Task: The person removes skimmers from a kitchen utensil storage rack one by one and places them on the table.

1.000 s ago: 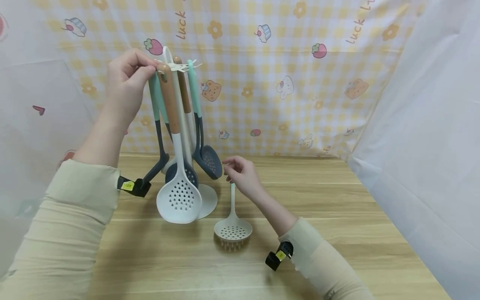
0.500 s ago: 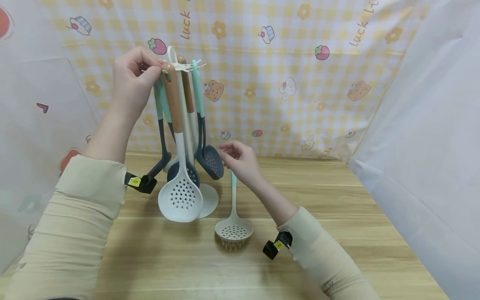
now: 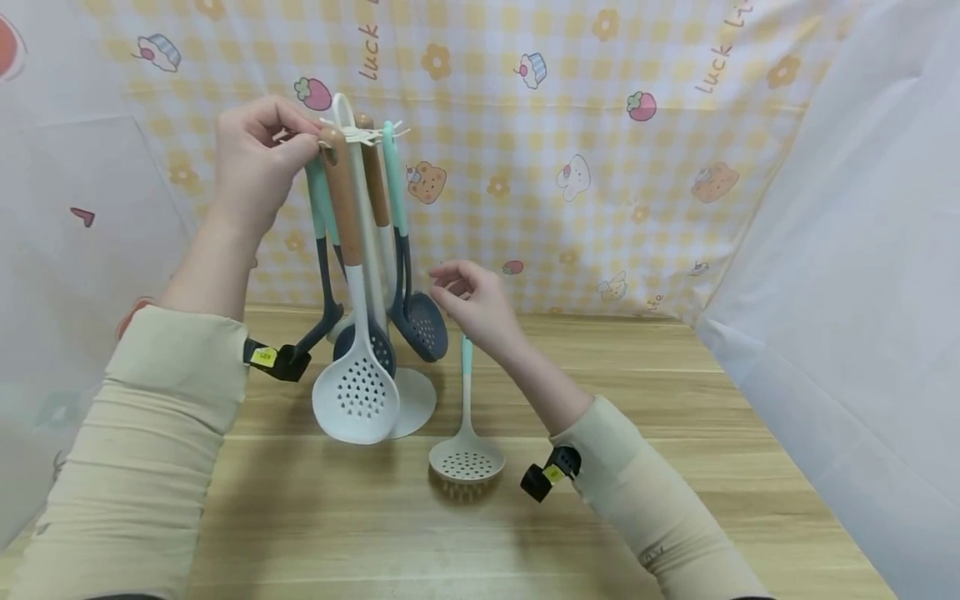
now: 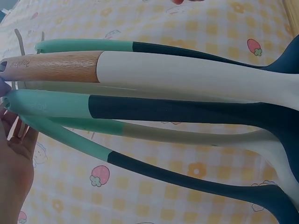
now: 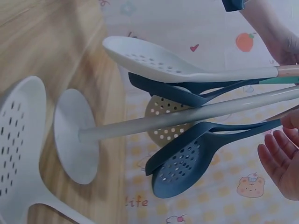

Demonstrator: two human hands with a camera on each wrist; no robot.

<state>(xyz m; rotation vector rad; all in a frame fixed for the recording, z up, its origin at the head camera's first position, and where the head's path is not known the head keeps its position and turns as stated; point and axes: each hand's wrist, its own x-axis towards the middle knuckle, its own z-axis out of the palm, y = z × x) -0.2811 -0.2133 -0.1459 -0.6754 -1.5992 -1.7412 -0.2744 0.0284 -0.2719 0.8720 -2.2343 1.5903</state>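
In the head view, a white utensil rack (image 3: 415, 404) with a round base and thin top hooks carries several hanging utensils. My left hand (image 3: 258, 158) pinches at the rack's top, beside the handle ends; the fingertips are partly hidden. A white skimmer (image 3: 356, 400) with a wooden handle hangs in front. Dark blue utensils with teal handles hang around it, among them a slotted spoon (image 3: 426, 325) at the right. My right hand (image 3: 480, 304) hovers just right of this spoon, fingers loosely bent and holding nothing. In the right wrist view its fingers (image 5: 278, 156) overlap the dark stems' ends.
A cream skimmer (image 3: 467, 458) with a teal handle lies on the wooden table (image 3: 637, 467) below my right hand, short prongs under its bowl. A checked cloth (image 3: 495, 108) hangs behind, and white sheets (image 3: 840, 275) stand at the sides.
My right hand has risen and shifted slightly left, uncovering more of the cream skimmer's teal handle. My left hand stays at the rack's top. The view has shifted a little.
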